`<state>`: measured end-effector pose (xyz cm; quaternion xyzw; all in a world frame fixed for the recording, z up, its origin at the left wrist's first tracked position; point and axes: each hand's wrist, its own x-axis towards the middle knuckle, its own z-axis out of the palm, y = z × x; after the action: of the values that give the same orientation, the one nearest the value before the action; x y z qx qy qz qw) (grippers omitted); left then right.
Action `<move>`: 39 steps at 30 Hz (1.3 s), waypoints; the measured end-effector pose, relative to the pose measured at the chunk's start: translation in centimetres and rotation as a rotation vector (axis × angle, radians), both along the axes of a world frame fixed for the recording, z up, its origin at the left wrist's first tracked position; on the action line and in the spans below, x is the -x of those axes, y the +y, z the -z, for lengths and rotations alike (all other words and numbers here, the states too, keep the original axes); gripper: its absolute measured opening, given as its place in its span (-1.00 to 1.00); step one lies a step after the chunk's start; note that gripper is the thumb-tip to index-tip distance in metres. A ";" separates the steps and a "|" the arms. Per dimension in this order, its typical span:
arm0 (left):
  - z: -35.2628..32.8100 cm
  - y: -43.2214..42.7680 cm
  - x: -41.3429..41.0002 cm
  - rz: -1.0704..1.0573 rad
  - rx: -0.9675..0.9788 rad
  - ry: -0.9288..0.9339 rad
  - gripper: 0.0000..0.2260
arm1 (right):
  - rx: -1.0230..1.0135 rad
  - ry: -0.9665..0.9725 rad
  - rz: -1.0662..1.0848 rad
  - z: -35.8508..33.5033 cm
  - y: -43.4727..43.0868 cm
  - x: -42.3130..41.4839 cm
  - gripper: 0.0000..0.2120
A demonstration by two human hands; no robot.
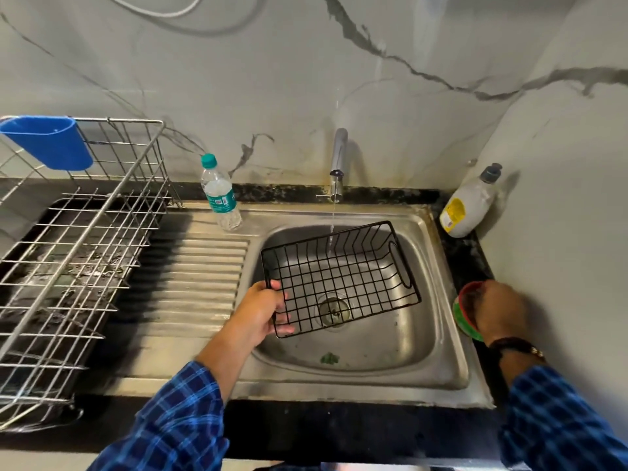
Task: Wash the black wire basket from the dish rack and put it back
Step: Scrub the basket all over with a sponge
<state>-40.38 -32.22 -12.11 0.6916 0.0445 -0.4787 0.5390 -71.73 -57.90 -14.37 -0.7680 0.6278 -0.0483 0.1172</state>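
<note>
Your left hand (263, 309) grips the black wire basket (339, 278) under the running chrome tap (338, 164); your right hand (498, 309) reaches into a green-and-red round tub (464, 317).

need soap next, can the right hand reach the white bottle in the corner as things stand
Probably yes: the right hand is at the red-green bowl, nothing stands between it and the white bottle.

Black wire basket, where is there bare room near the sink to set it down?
The ribbed drainboard lies bare between the dish rack and the sink basin, in front of the water bottle. The right counter strip is crowded: detergent bottle, and a bowl under the right hand.
</note>
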 end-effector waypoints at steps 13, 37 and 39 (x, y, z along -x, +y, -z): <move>-1.6 -0.7 1.9 0.012 -0.085 -0.271 -0.79 | 0.174 -0.467 -0.265 -12.5 7.9 -8.2 -0.96; -2.4 -1.9 4.0 0.044 -0.013 -0.225 -0.76 | -0.046 0.011 -0.289 -5.5 9.7 -19.5 -0.77; -2.6 -1.8 3.7 0.027 -0.024 -0.225 -0.76 | -0.103 -0.062 -0.275 -5.0 10.8 -19.9 -0.68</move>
<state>-44.07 -34.06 -9.46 0.7477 -0.0201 -0.4050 0.5258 -51.81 -47.10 -9.41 -0.8379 0.5142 -0.0231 0.1815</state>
